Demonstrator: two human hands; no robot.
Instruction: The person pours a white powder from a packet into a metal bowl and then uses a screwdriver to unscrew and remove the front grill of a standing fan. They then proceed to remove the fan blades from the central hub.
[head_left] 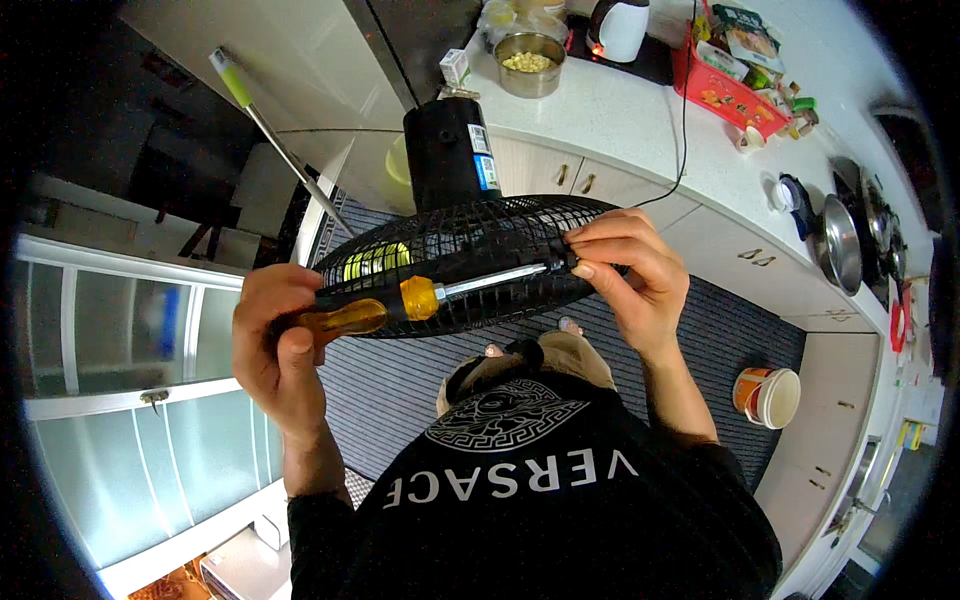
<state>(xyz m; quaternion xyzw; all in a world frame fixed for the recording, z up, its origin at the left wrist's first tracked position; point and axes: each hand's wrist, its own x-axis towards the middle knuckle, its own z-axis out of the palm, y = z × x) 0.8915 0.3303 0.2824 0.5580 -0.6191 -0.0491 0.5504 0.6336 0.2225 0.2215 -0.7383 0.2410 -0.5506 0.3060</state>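
Note:
A black electric fan stands face toward me, its round wire guard [510, 222] spread below the motor housing [430, 150]. Wrapped around the amber handle of a screwdriver [418, 298], my left hand [285, 350] is closed at the guard's left side. The bright metal shaft points right, and its tip reaches a small black clip [562, 256] on the guard's rim. Thumb and fingertips of my right hand [640, 280] pinch that clip right beside the tip. Whether the tip sits in a screw is too small to tell.
Behind the fan runs a white counter [610, 125] with a steel pot [530, 65], a white kettle [618, 30] and a red basket [730, 80]. A mop handle [270, 130] leans at the left. On the dark striped mat, a bucket [766, 397] stands right of me.

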